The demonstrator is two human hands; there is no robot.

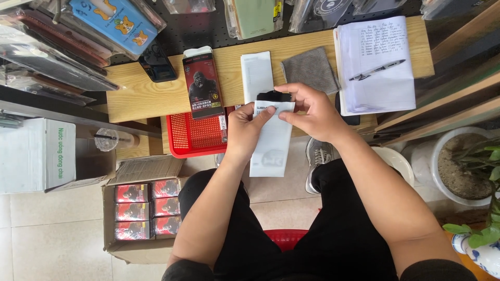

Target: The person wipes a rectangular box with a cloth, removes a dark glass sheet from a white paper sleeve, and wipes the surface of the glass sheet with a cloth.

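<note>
Both my hands hold a long white paper sleeve [271, 143] upright over the front edge of the wooden table [151, 93]. A black flat piece [273, 96] sticks out of the sleeve's top. My left hand [245, 130] grips the sleeve's left side near the top. My right hand [310, 112] pinches the top right corner, fingers over the black piece. A second white sleeve [256, 73] lies flat on the table just behind, beside a grey cloth [311, 68].
A dark red box with a gorilla picture [202, 86] leans over a red mesh tray [195, 136]. A black phone [156, 65], a paper pad with a pen [377, 62], an open carton of similar boxes [146, 208] on the floor, plant pots [461, 164] at right.
</note>
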